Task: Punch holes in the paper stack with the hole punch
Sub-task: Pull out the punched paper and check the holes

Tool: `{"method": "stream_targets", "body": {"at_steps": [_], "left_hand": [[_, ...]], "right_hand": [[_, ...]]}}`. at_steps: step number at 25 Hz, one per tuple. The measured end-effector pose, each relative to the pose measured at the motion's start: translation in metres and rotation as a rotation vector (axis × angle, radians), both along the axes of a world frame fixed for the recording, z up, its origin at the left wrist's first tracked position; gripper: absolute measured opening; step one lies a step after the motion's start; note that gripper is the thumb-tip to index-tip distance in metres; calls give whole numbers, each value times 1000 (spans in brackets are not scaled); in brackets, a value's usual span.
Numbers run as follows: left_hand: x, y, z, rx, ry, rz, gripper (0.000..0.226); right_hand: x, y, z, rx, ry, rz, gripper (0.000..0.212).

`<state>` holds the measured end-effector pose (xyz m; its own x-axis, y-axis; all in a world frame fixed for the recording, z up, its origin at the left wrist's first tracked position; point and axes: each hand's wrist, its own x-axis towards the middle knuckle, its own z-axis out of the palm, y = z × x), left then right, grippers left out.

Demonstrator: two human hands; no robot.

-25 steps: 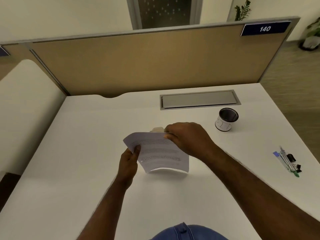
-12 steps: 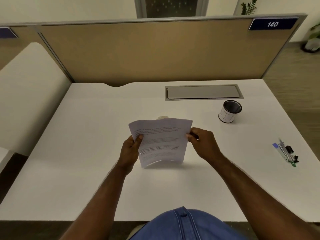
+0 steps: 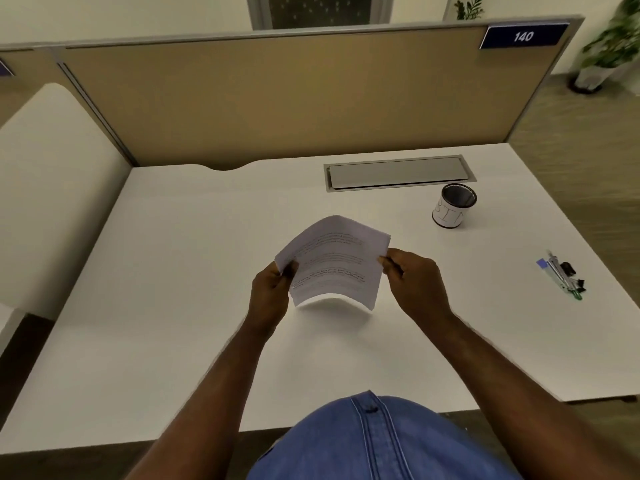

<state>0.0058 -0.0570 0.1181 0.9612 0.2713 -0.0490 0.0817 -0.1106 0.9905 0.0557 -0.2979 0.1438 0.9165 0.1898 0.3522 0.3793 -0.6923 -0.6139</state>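
A thin stack of printed paper [image 3: 334, 261] is held above the middle of the white desk [image 3: 173, 306], bowed upward along its centre. My left hand [image 3: 272, 294] pinches its left edge, thumb on top. My right hand [image 3: 414, 284] pinches its right edge. The hole punch does not show; the raised paper covers the spot behind it where a pale object showed earlier.
A dark mesh cup with a white label [image 3: 453, 206] stands at the right rear. Pens and black binder clips [image 3: 562, 275] lie near the right edge. A grey cable hatch [image 3: 398, 173] is set into the desk before the tan partition [image 3: 277, 98].
My right hand left the paper's top edge and took its right edge. The stack then rose and bowed upward, and it hides the pale object behind it.
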Motion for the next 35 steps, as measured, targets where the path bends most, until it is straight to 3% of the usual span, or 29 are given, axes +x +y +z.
{"method": "stream_targets", "body": {"at_steps": [24,30,35], "left_hand": [[8,2,-4,55,91,-64,32],[11,2,-13,105,125,-40,23],[10,2,-25,138,197,-48,20]], "right_hand": [[2,-1,-15,-31,42,-97,21],[5,-6,-21,21,104,-84,17],[9,-16,-36,-102,327,0,23]]}}
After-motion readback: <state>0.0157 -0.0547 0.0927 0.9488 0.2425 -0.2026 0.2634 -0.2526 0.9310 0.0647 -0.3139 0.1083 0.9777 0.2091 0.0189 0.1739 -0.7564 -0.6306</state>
